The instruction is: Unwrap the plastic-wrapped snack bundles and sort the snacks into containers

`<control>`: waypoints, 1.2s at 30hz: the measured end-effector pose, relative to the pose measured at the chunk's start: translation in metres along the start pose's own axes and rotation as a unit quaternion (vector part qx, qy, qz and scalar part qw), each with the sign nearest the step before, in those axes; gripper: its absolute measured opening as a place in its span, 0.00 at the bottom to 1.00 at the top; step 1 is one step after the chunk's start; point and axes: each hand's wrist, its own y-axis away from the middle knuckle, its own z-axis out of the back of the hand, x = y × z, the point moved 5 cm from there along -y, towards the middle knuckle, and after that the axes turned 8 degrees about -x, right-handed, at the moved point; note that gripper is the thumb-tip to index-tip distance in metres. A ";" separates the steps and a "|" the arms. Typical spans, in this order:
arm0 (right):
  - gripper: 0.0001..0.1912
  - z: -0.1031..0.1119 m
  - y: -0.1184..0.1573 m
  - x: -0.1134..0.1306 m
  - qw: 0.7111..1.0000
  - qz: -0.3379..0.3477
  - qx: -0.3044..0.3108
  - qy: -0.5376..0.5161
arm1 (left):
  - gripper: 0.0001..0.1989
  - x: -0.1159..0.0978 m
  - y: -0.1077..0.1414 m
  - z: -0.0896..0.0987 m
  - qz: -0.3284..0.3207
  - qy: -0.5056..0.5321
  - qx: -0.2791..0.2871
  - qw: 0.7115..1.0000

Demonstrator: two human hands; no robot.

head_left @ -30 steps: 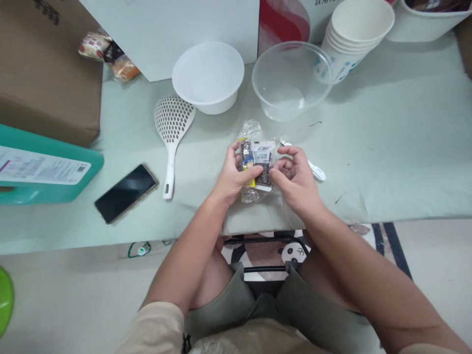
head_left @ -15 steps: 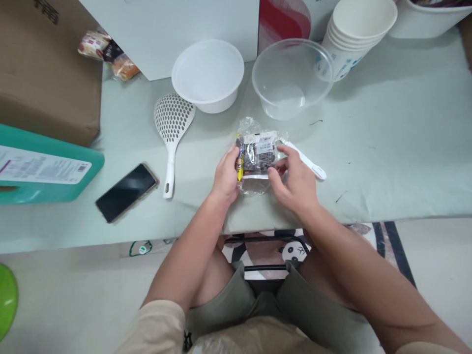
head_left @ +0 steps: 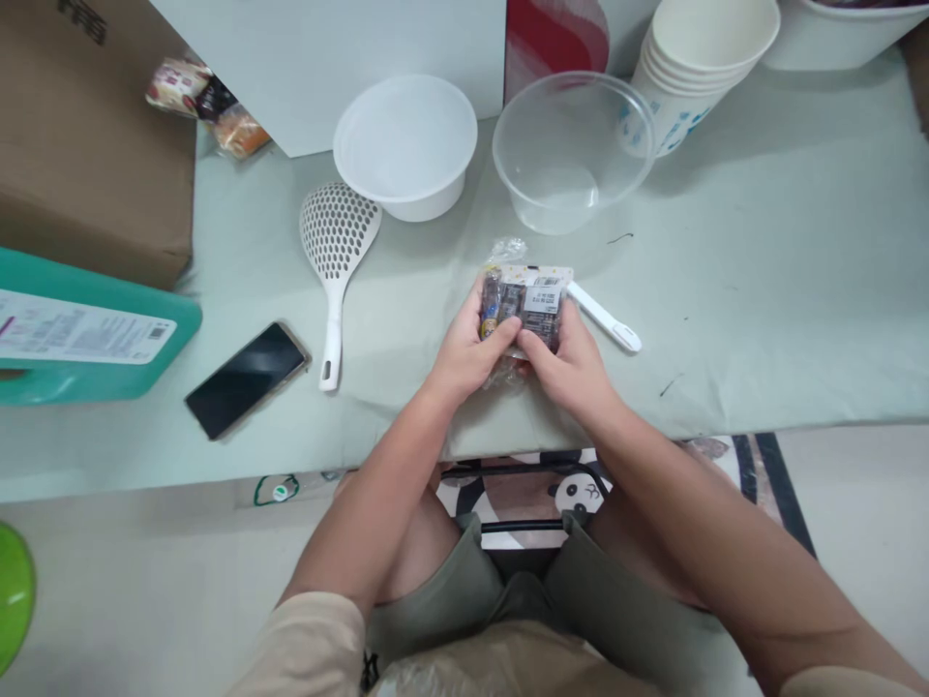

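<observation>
- Cloth-covered table: clear-wrapped snack pkt held over it nr front edge; contact w/ cloth unclear.
- Clear plastic bowl: just beyond pkt.
- L hand: grasping pkt's L side, thumb on top.
- R hand: same, R side.
- Pkt: prob. light, film slick/crinkly, contents maybe crushable; hold by both sides, gently.

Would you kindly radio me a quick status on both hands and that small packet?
Left hand and right hand both gripping plastic-wrapped packet. White tool close by right hand. White bowl farther back.
</observation>
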 end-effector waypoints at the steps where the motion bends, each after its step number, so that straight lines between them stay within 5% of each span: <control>1: 0.18 0.000 0.000 0.000 1.000 -0.012 0.000 0.010 | 0.33 0.003 -0.001 0.002 0.003 -0.002 -0.011 1.000; 4: 0.20 0.000 0.001 0.002 0.997 -0.052 0.012 0.056 | 0.22 0.010 -0.005 0.009 0.010 0.009 -0.078 0.997; 8: 0.17 -0.001 -0.001 0.011 0.997 -0.016 -0.001 0.078 | 0.17 0.011 -0.005 0.008 0.035 0.070 -0.148 0.986; 11: 0.17 -0.003 -0.002 0.012 0.999 -0.006 0.001 0.037 | 0.16 0.002 -0.001 -0.004 0.069 0.168 -0.134 0.974; 15: 0.29 -0.006 -0.002 0.013 0.999 -0.041 0.008 -0.034 | 0.17 -0.012 0.006 -0.017 0.109 0.242 -0.079 0.961; 22: 0.33 0.001 -0.008 0.009 0.988 -0.103 -0.024 -0.110 | 0.16 -0.017 0.006 -0.005 0.174 0.261 -0.062 0.948; 29: 0.38 0.003 -0.008 0.012 0.993 -0.084 -0.048 -0.075 | 0.14 -0.013 0.012 -0.013 0.154 0.250 -0.034 0.955; 36: 0.32 0.001 -0.007 0.009 0.987 -0.127 -0.027 -0.094 | 0.14 -0.011 0.016 -0.015 0.152 0.253 -0.040 0.955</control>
